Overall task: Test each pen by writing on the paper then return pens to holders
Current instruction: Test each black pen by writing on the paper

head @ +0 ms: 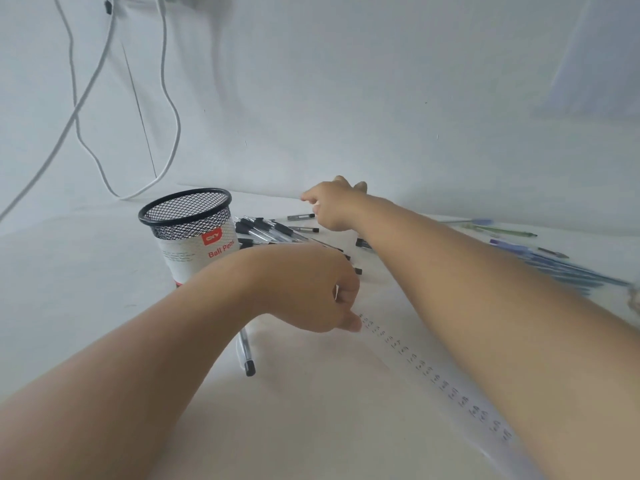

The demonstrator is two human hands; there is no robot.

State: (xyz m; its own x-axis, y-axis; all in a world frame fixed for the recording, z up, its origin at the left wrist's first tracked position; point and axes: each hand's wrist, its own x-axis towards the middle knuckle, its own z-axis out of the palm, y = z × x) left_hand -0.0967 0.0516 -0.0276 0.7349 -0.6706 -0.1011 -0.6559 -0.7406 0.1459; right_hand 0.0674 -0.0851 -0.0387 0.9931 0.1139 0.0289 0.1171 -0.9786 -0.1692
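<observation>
Right hand [332, 207] reaches for loose pens [302, 216] lying crosswise just left of it.
It seems curled, grip unclear; left hand [308, 289] likewise, on the paper [346, 393].

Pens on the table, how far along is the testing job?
Done: a long row of test marks runs down the paper, so many pens look tested. In hand: the right hand reaches over the black-capped pens; the left hand rests on the paper. Left: the mesh holder looks empty, and black and blue pens lie loose, so returning seems unstarted.
</observation>
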